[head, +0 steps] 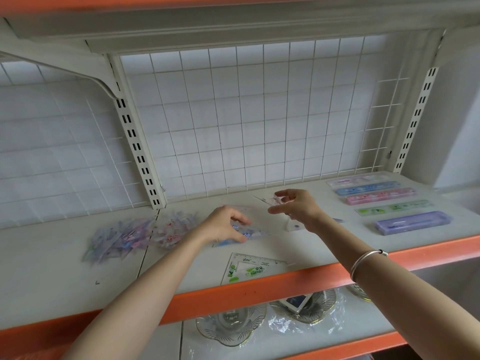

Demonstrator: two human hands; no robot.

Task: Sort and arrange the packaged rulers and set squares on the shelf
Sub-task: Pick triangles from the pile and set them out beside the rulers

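Note:
On the white shelf (52, 268), my left hand (223, 224) rests with curled fingers on a clear set square with blue print (249, 233), gripping it. My right hand (296, 207) is raised just above the shelf and pinches a clear packaged set square (270, 200) between thumb and fingers. A clear set square with green print (249, 267) lies flat near the front edge. A loose pile of pink, blue and purple packaged pieces (135, 235) lies to the left. Several rulers in a row (381, 197) lie at the right.
A white wire grid (246, 113) backs the shelf, with slotted uprights (137, 152) on both sides. The shelf's front lip is orange (259, 287). On the shelf below stand glass dishes (231, 326) and crumpled clear plastic (285, 323).

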